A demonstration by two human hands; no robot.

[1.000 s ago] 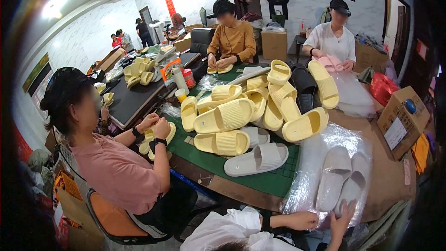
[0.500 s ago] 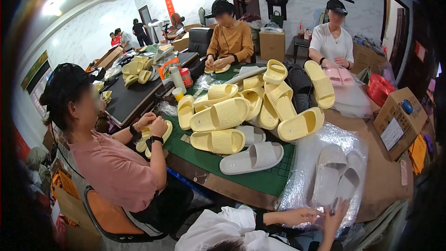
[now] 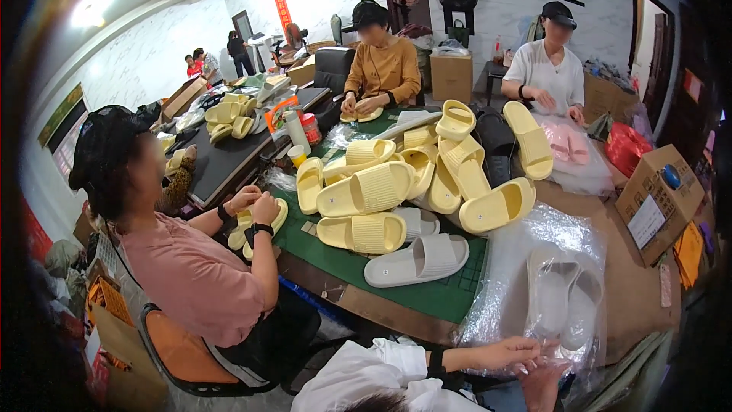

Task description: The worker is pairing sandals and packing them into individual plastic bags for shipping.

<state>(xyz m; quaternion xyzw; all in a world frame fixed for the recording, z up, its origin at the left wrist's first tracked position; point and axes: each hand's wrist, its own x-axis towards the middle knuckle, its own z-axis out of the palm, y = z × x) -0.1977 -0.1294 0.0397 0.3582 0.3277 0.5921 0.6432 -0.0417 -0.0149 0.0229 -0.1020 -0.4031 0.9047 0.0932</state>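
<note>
A pair of pale grey slippers (image 3: 549,294) lies at the front right of the table, under the film of a clear plastic bag (image 3: 496,317). At the bag's near edge, my left hand (image 3: 507,352) is closed, its fingertips pinching the plastic. Close beside it, my right hand (image 3: 543,383) is closed on the same edge, partly blurred behind the shiny film. Left of the bag, a loose grey slipper (image 3: 417,261) rests on the green mat (image 3: 450,297), below a heap of yellow slippers (image 3: 366,189).
A cardboard box (image 3: 662,197) stands at the right edge. On the left sits a person in a pink shirt (image 3: 191,282), handling yellow slippers. Across the table, a person in white (image 3: 543,69) has bagged pink slippers (image 3: 563,141); another in brown (image 3: 383,69) handles yellow ones.
My right hand has drawn back from the grey slippers' heels to the bag's near edge. The film now shows more over the slippers. Across the table, the person in white has lifted a hand off the pink pair.
</note>
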